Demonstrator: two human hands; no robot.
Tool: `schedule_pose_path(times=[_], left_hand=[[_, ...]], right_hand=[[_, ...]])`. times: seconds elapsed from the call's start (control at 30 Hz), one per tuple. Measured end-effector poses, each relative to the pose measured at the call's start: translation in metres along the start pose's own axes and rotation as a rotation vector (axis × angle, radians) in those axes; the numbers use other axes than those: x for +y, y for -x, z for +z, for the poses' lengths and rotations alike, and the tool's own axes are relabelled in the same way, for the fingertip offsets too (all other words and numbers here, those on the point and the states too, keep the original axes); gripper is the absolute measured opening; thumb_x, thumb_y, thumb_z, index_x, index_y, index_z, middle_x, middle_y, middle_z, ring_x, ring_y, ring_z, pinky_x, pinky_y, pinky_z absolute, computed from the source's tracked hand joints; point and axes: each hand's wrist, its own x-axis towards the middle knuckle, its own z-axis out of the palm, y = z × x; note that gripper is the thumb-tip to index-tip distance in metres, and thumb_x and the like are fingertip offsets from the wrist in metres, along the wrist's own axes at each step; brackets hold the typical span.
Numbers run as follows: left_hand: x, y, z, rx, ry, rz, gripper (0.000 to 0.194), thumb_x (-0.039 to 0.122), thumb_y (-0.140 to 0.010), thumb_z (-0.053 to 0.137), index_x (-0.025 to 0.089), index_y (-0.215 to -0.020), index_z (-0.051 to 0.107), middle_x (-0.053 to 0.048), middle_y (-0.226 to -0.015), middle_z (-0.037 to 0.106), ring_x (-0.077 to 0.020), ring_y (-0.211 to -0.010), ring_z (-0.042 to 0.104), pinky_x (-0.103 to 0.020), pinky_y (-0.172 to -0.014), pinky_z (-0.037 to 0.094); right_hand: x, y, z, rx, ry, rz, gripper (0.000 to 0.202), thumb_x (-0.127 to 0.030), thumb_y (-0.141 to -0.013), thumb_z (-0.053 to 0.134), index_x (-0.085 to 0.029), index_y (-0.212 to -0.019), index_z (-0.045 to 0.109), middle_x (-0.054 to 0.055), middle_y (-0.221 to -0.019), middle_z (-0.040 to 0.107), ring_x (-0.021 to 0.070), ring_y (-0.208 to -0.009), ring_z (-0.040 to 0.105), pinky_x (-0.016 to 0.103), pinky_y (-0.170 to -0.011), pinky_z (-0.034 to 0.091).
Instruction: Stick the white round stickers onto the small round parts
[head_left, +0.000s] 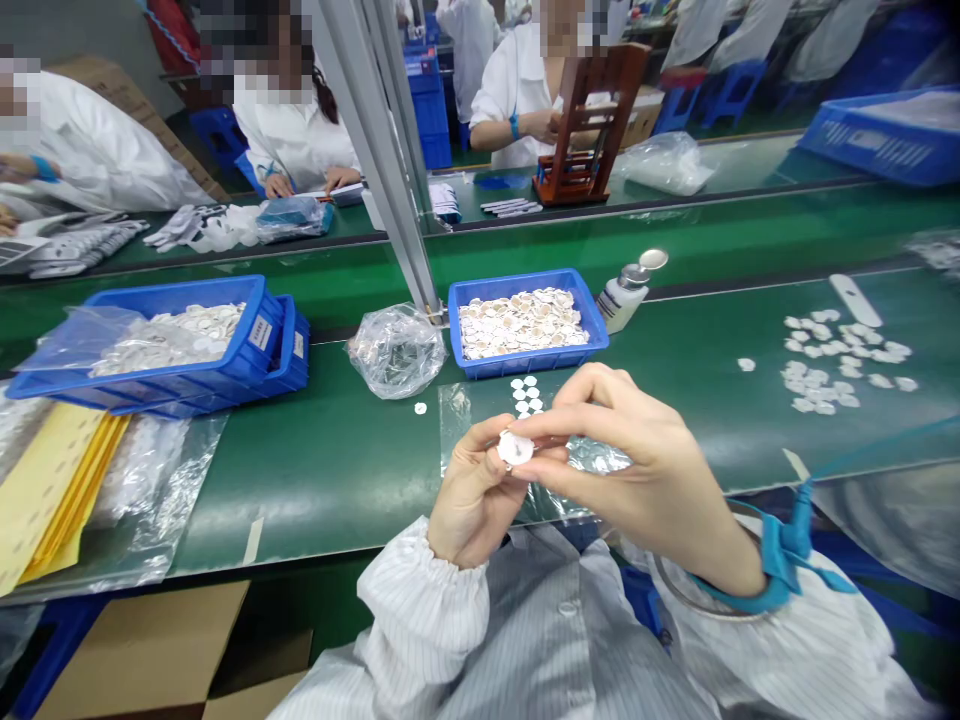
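Note:
Between my two hands is a small round white disc (515, 449) with a dark mark near its middle. My left hand (472, 490) pinches its left edge, thumb and fingers closed on it. The fingertips of my right hand (637, 465) are closed on its right edge. Just beyond my hands, several similar white discs (523, 395) lie in rows on a clear plastic sheet (454, 410). Behind them stands a blue bin (529, 362) filled with many white discs (521, 320).
A white pump bottle (624, 298) stands right of the bin, a crumpled clear bag (397, 350) left of it. Loose white pieces (825, 385) lie on the green belt at right. Stacked blue trays (187, 375) and yellow sheets (56, 500) are at left. Co-workers sit across a metal post (382, 150).

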Motion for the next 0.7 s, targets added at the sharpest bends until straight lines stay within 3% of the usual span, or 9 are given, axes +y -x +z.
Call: schedule_pose_path(times=[0.17, 0.33, 0.7], left_hand=[[0.001, 0.002, -0.002, 0.054, -0.007, -0.013, 0.022, 0.034, -0.062, 0.088, 0.032, -0.081, 0.078, 0.007, -0.075, 0.075, -0.0111, -0.069, 0.071, -0.031, -0.09, 0.054], [0.001, 0.0, 0.002, 0.032, 0.041, -0.024, 0.023, 0.034, -0.059, 0.089, 0.032, -0.079, 0.077, 0.007, -0.076, 0.076, -0.0122, -0.073, 0.073, -0.029, -0.086, 0.056], [0.005, 0.0, 0.008, 0.13, 0.052, -0.059, 0.029, 0.033, -0.052, 0.093, 0.026, -0.073, 0.075, 0.007, -0.071, 0.07, -0.0108, -0.066, 0.069, -0.031, -0.084, 0.059]], right_hand=[[-0.002, -0.002, 0.002, 0.023, -0.012, -0.008, 0.01, -0.021, -0.084, 0.072, -0.021, -0.094, 0.072, -0.002, -0.071, 0.055, 0.0123, -0.072, 0.054, 0.03, -0.066, 0.041], [-0.004, -0.004, 0.004, 0.025, -0.006, 0.018, 0.009, -0.023, -0.085, 0.071, -0.022, -0.094, 0.073, -0.001, -0.074, 0.057, 0.0125, -0.073, 0.054, 0.03, -0.069, 0.042], [-0.009, -0.01, 0.004, -0.02, 0.035, 0.078, 0.009, -0.027, -0.085, 0.072, -0.022, -0.091, 0.075, -0.001, -0.075, 0.058, 0.0121, -0.074, 0.054, 0.031, -0.07, 0.04]])
